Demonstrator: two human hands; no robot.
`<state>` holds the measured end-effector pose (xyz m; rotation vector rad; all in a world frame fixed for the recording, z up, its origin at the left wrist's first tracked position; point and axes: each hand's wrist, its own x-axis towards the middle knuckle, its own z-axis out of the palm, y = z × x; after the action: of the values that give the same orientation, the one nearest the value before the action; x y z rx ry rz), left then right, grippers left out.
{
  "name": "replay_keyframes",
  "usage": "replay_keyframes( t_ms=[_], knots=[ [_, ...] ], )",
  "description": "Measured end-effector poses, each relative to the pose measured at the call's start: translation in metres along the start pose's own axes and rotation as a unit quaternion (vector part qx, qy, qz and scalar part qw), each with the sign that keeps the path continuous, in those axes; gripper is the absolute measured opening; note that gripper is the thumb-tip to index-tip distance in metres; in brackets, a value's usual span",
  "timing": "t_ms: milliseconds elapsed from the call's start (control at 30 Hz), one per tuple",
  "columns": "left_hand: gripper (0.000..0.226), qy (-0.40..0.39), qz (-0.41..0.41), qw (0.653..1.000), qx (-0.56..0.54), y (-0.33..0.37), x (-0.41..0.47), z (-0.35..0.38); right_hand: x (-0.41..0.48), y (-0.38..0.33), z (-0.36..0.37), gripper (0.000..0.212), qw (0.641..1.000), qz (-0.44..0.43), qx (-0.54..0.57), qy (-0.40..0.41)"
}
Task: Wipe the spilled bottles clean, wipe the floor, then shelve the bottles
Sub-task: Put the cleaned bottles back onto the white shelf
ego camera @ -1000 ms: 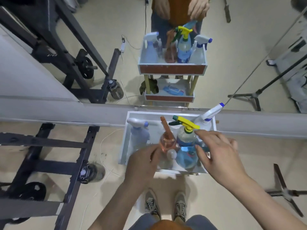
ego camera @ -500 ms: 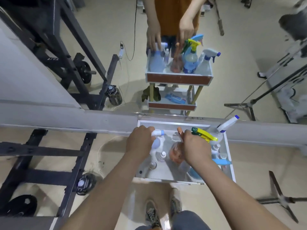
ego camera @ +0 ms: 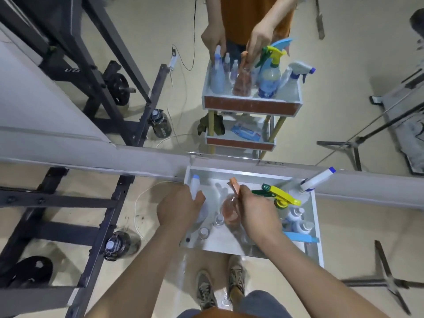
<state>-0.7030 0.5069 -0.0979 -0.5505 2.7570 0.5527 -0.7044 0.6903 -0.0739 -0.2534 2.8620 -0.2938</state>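
Bottles stand grouped in the white top tray (ego camera: 314,237) of a shelf cart set against a wall mirror (ego camera: 91,65); the mirror above repeats the cart, its lower shelf and the person's two arms. Beige floor (ego camera: 149,260) surrounds the cart, with a black metal frame (ego camera: 98,226) at left and a dark water jug (ego camera: 119,244) beside it.

Left hand (ego camera: 177,208) is closed around the body of a pale blue spray bottle (ego camera: 195,188) at the tray's left side, its white head with blue tip pointing up and away. Right hand (ego camera: 257,211) grips the neck of a round pink bottle (ego camera: 230,208), whose orange trigger head rises just past the knuckles.

Right of that hand, a clear bottle with a yellow and green trigger (ego camera: 278,195) stands upright, and a white spray bottle with a blue nozzle (ego camera: 317,179) leans at the tray's far right corner. Several small clear capped bottles (ego camera: 219,219) stand in the tray's middle and right. A light blue flat object (ego camera: 300,237) lies across the right near edge; what it is cannot be told.
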Motion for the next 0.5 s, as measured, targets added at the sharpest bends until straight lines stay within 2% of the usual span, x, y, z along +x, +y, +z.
replay_keyframes(
  t_ms=[100,133,233,267,300,367,433,500],
  knots=[
    [0.041,-0.028,-0.015,0.999,0.037,0.005,-0.010,-0.003,0.006,-0.006,-0.008,0.027,1.000,0.018,0.002,-0.007],
    [0.046,-0.016,-0.015,0.999,0.042,0.007,-0.015,-0.007,0.005,-0.006,-0.012,0.029,1.000,0.014,0.007,-0.006],
    [0.045,0.132,0.080,0.988,-0.016,0.024,-0.037,-0.023,-0.012,0.007,-0.033,0.033,0.997,-0.026,0.050,0.054],
    [0.039,0.139,0.113,0.982,-0.063,0.038,-0.046,-0.030,-0.022,0.015,-0.043,0.033,0.991,-0.034,0.088,0.100],
    [0.034,0.104,0.138,0.978,-0.119,0.054,-0.054,-0.035,-0.031,0.026,-0.058,0.031,0.979,-0.017,0.140,0.146],
    [0.037,-0.031,0.158,0.970,-0.184,0.091,-0.067,-0.033,-0.040,0.058,-0.082,0.021,0.945,0.065,0.240,0.212],
    [0.045,-0.094,0.219,0.965,-0.110,0.123,-0.072,-0.013,-0.034,0.097,-0.096,0.025,0.925,0.151,0.274,0.216],
    [0.047,-0.100,0.268,0.958,-0.012,0.148,-0.071,0.005,-0.021,0.128,-0.091,0.043,0.938,0.203,0.240,0.146]
  ],
)
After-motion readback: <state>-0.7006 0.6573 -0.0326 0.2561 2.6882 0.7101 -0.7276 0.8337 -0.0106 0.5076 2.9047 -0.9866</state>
